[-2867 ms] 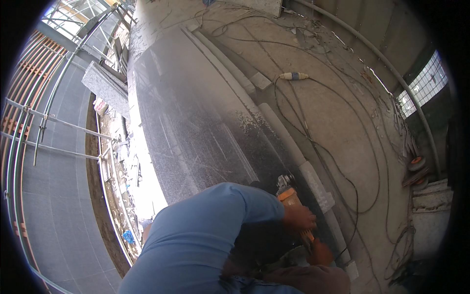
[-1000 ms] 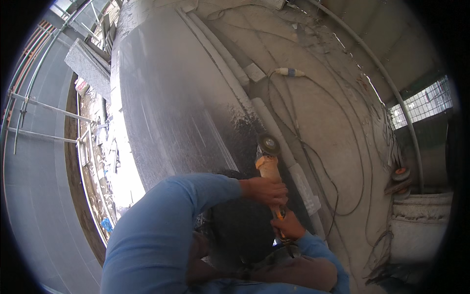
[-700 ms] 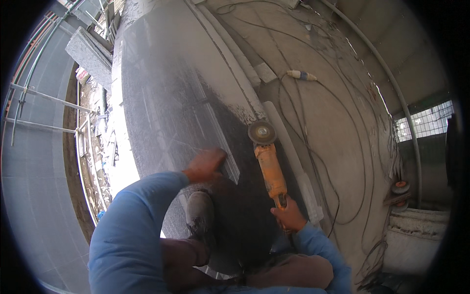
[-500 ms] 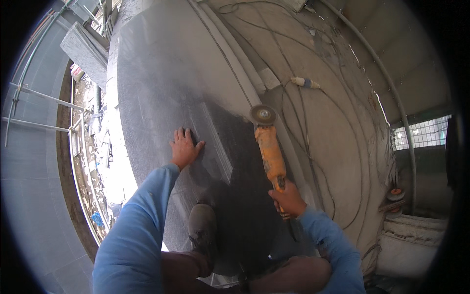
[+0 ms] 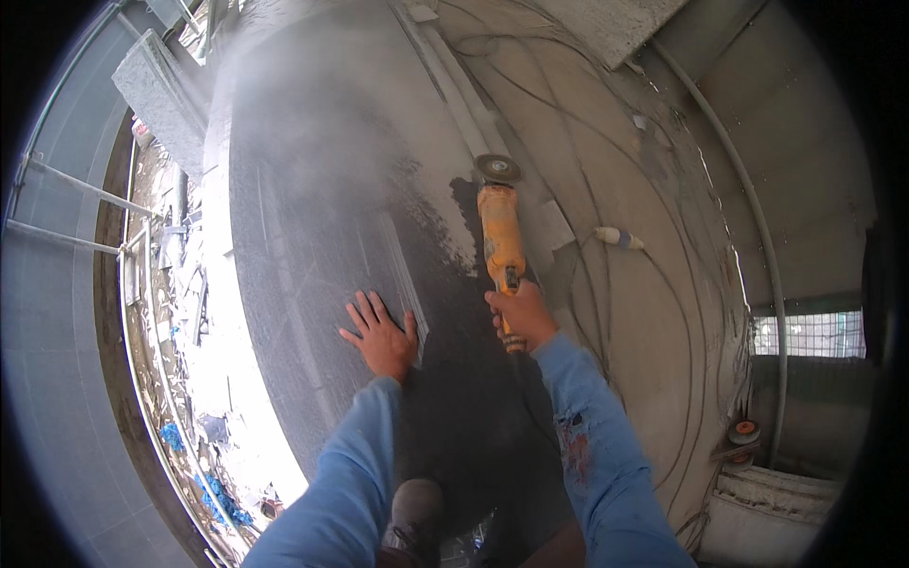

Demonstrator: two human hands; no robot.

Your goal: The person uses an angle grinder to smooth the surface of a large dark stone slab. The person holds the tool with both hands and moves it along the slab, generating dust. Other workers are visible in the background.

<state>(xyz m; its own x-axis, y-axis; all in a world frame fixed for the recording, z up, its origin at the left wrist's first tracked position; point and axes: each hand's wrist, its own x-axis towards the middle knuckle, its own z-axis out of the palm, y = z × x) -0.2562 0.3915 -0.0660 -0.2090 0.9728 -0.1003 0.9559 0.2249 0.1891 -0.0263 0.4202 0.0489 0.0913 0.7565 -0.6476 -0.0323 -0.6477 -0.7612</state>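
Observation:
My right hand (image 5: 524, 317) is wrapped round the rear handle of a dusty orange angle grinder (image 5: 502, 232). Its round disc (image 5: 498, 168) is at the right edge of a large dark stone slab (image 5: 294, 256), beside a long pale strip; whether it touches the stone I cannot tell. My left hand (image 5: 381, 336) lies flat on the slab with fingers spread, holding nothing. Pale dust coats the far part of the slab, and a haze hangs over it. Below my arms, a shoe (image 5: 417, 506) rests on the dark stone.
Loose cables (image 5: 682, 331) and a white-and-blue connector (image 5: 618, 238) lie on the dusty floor at right. Grey slabs (image 5: 163, 99) lean at the far left, near metal rails (image 5: 90, 189) and rubble. Orange-centred discs (image 5: 744, 433) sit by a pale container (image 5: 767, 516) at lower right.
The grinder has moved farther away along the slab's right edge, and the view has shifted. My left hand stays flat on the stone. The dust haze looks thicker at the far end.

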